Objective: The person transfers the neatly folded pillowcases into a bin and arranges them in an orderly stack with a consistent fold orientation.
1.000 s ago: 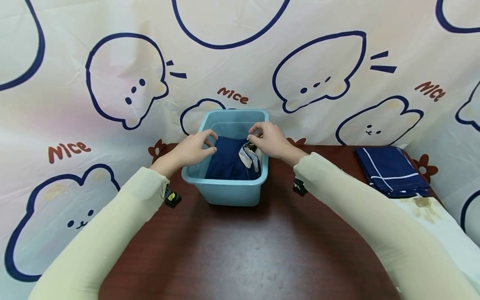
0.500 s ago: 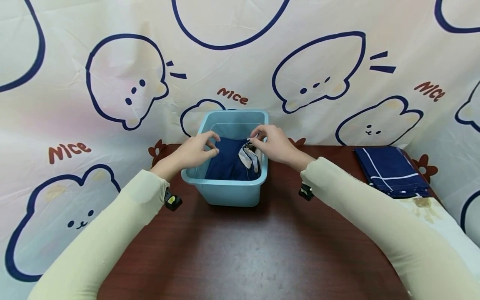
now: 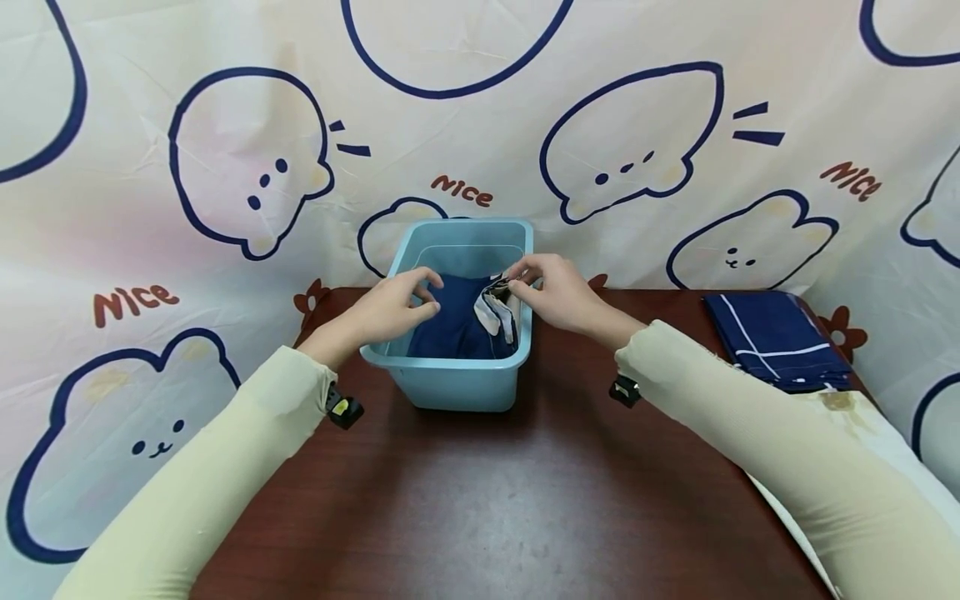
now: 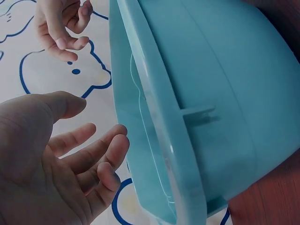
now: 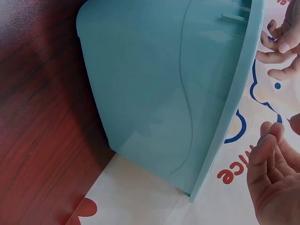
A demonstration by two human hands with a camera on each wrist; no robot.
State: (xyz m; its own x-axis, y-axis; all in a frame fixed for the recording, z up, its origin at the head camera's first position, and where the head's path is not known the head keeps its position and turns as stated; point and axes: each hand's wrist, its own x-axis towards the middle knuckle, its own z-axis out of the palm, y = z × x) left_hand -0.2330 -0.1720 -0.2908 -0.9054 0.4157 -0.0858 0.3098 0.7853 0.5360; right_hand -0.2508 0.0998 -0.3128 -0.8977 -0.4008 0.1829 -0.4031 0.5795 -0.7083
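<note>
Two bare hands above a light-blue rectangular plastic bin (image 3: 465,386) with a rounded rim, which stands upright on a dark red-brown, wood-grained table (image 3: 480,492). The left hand (image 3: 393,304) is over the left side of the bin, its fingers loosely bent, thumb apart from the fingertips; it is released and grasps nothing. The right hand (image 3: 558,290) is over the right side, likewise relaxed and unloaded; both wrist views show each hand above the rim and apart from it. Inside the bin lies a plain navy-blue cloth (image 3: 446,325), spread across the left and middle. Against its right side, near the right wall, is a bunched cream-and-white patterned cloth (image 3: 497,317) with dark edges; in the head view the right fingertips overlap its upper end, though the wrist views show that hand holding no fabric.

At the right of the table lies a folded navy cloth with white lines (image 3: 780,337), its layered edge facing the viewer. Next to it is a white cloth with a tan mark (image 3: 888,437), partly hidden by the pale-yellow right sleeve (image 3: 772,450). Behind stands a pale fabric backdrop (image 3: 450,137), printed with navy-outlined animal figures and the word "Nice".
</note>
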